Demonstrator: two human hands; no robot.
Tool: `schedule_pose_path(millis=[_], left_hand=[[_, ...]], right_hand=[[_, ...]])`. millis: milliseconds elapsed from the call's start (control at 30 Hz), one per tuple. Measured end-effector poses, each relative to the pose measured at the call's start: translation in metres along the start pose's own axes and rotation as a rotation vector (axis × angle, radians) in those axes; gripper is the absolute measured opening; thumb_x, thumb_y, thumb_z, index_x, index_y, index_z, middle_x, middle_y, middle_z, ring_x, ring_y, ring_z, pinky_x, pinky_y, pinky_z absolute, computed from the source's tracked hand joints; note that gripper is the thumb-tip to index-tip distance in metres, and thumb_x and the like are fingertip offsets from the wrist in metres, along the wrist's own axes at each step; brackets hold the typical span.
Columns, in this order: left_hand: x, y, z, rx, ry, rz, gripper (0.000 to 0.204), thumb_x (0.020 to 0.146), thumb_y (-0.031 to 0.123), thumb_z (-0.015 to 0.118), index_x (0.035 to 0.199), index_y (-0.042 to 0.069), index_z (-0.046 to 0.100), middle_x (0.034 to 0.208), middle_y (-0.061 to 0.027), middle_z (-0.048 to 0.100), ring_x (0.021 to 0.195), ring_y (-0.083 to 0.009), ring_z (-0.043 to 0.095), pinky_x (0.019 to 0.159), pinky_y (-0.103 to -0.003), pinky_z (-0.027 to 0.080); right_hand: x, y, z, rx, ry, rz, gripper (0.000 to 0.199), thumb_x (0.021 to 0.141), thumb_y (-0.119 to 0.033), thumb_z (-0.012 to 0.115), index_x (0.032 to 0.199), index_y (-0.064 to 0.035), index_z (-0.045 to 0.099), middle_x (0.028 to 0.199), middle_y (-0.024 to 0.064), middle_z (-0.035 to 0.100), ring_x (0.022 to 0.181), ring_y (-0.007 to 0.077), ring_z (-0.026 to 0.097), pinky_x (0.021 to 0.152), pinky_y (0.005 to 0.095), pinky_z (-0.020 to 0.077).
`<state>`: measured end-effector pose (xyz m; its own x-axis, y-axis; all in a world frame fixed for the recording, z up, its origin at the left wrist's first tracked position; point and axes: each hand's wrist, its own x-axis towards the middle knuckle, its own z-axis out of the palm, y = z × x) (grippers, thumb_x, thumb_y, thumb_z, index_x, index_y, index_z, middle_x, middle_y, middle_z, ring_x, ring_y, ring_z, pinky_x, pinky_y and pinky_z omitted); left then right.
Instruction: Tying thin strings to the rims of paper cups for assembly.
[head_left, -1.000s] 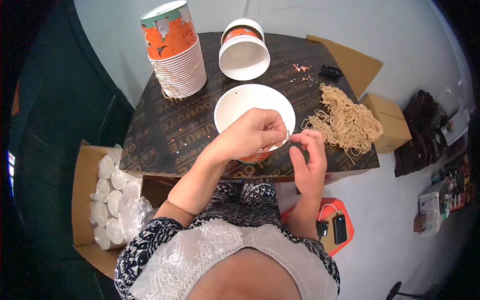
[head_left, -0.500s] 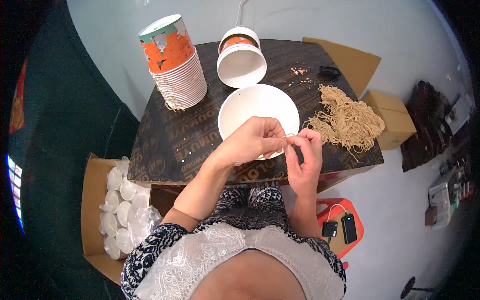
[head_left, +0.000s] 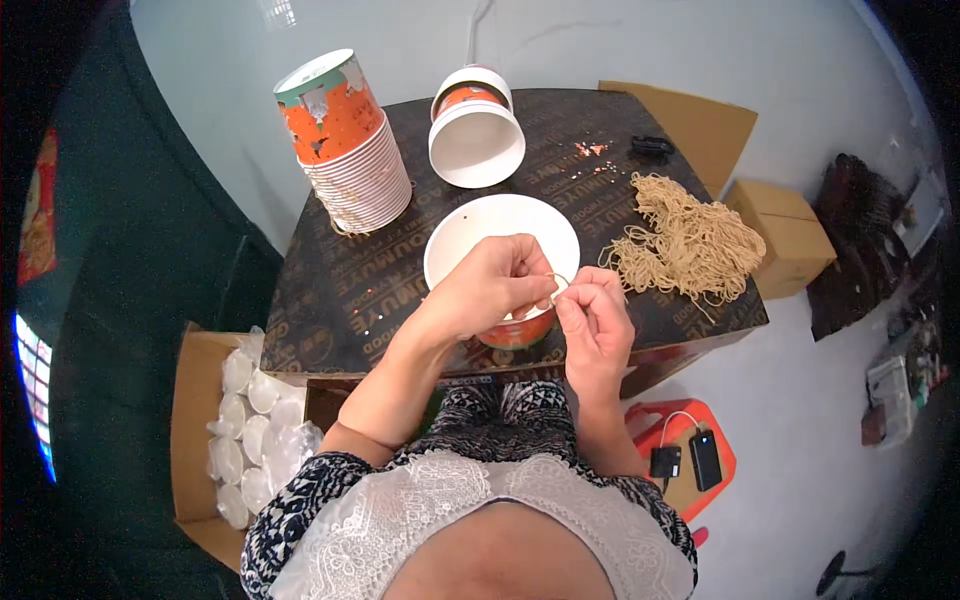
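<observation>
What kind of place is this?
Probably a small packing workspace: a stack of paper cups, a pile of tan elastic loops on a dark table, and a cardboard box of plastic lids beside it.

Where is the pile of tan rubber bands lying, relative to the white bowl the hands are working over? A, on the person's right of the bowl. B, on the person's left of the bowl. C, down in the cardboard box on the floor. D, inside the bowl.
A: the pile of tan rubber bands lies on the dark table to the person's right of the white bowl, beyond the right hand.
</observation>
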<state>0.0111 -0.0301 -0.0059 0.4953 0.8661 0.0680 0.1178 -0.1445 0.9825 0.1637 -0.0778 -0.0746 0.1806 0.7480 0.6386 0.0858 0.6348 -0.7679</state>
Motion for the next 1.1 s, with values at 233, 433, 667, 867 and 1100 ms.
schedule_pose_path(millis=[233,433,667,867,1100], left_hand=[[-0.004,0.003,0.000,-0.050,-0.055,-0.028,0.007,0.086,0.003,0.066,0.085,-0.001,0.060,0.073,-0.0009,0.059,0.062,-0.0064,0.053,0.052,-0.021,0.041],[-0.003,0.002,-0.003,-0.094,-0.108,-0.042,0.007,0.084,0.001,0.067,0.085,-0.001,0.060,0.074,-0.0013,0.059,0.063,-0.0072,0.054,0.055,-0.021,0.042],[-0.004,0.004,-0.003,-0.057,-0.130,-0.031,0.009,0.081,-0.002,0.069,0.086,-0.002,0.061,0.075,-0.0020,0.062,0.066,-0.0076,0.056,0.058,-0.021,0.045],[-0.007,0.006,-0.002,0.003,-0.104,-0.031,0.012,0.080,-0.003,0.071,0.087,-0.001,0.062,0.078,-0.0021,0.064,0.070,-0.0072,0.058,0.060,-0.021,0.047],[-0.005,0.000,0.000,-0.005,-0.113,0.008,0.011,0.081,-0.002,0.071,0.086,0.000,0.061,0.079,-0.0007,0.062,0.070,-0.0062,0.057,0.061,-0.021,0.047]], right_hand=[[-0.007,0.002,0.006,0.108,0.012,0.005,0.006,0.087,0.002,0.065,0.088,0.0031,0.060,0.102,0.0080,0.049,0.091,0.0142,0.049,0.082,0.0240,0.0413],[-0.012,-0.002,0.006,-0.058,0.031,-0.122,0.011,0.082,0.000,0.071,0.086,0.0005,0.061,0.098,0.0095,0.052,0.089,0.0197,0.053,0.078,0.0291,0.0450],[-0.001,0.000,-0.008,-0.248,0.030,-0.185,0.005,0.087,-0.002,0.063,0.092,-0.0004,0.063,0.103,0.0113,0.052,0.095,0.0247,0.050,0.085,0.0343,0.0420],[0.007,-0.009,-0.011,-0.341,0.003,-0.200,0.015,0.085,-0.001,0.063,0.100,-0.0003,0.065,0.110,0.0137,0.058,0.100,0.0268,0.055,0.088,0.0349,0.0438],[0.014,0.000,-0.011,-0.334,-0.035,-0.177,0.017,0.078,0.006,0.063,0.095,0.0004,0.062,0.106,0.0132,0.061,0.099,0.0275,0.058,0.087,0.0362,0.0450]])
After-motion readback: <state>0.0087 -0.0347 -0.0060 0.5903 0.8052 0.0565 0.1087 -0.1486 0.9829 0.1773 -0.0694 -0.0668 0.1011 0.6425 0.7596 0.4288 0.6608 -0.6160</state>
